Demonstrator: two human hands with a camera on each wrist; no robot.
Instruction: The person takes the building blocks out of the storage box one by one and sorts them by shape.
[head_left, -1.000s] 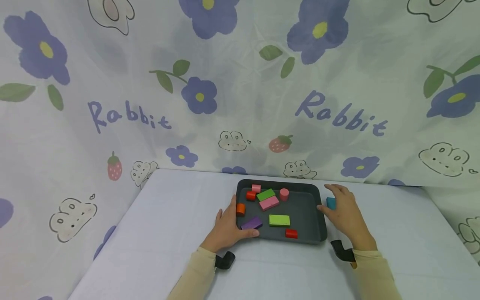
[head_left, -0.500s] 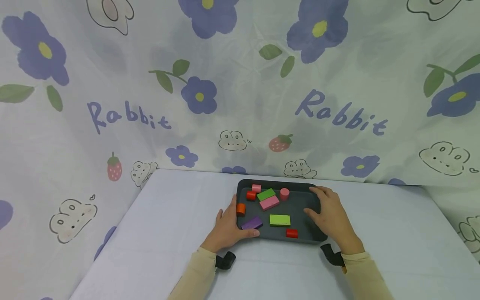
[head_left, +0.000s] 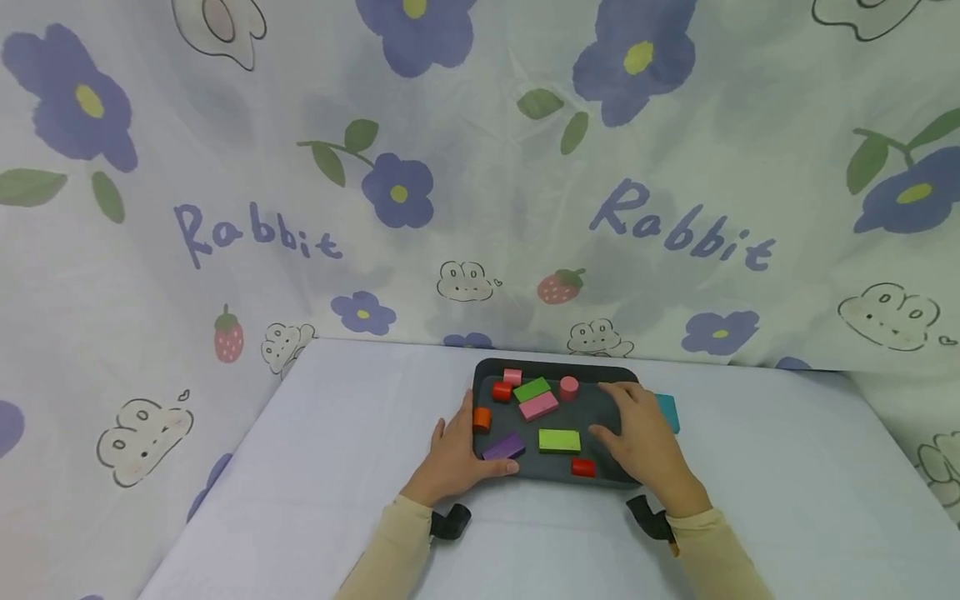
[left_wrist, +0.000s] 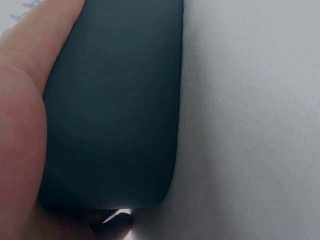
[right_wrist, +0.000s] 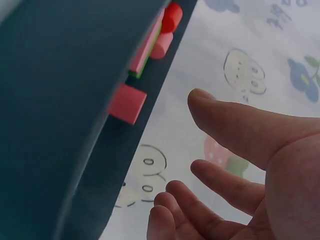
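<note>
A dark grey tray [head_left: 577, 417] lies on the white tabletop. My left hand [head_left: 450, 462] rests at its front left corner, fingers straight along the left side, thumb on the front rim. In the left wrist view that thumb [left_wrist: 30, 65] lies against the tray. My right hand [head_left: 645, 437] hovers at the tray's right part, fingers spread, holding nothing. In the tray lie a lime green block [head_left: 558, 441], a purple block [head_left: 503, 447], a pink block [head_left: 538, 406] touching a green block [head_left: 532, 389], and a pink cylinder [head_left: 568, 388].
Also in the tray are an orange cylinder [head_left: 482, 419], a red cylinder [head_left: 502, 391], a pink piece [head_left: 512, 377] and a second red cylinder [head_left: 582, 467]. Outside it, partly behind my right hand, sits a blue block [head_left: 667, 412]. A patterned curtain [head_left: 480, 208] hangs behind the table.
My right hand has moved left, from beside the blue block to the tray's right part. More of the blue block shows. My left hand and the pieces in the tray have stayed put.
</note>
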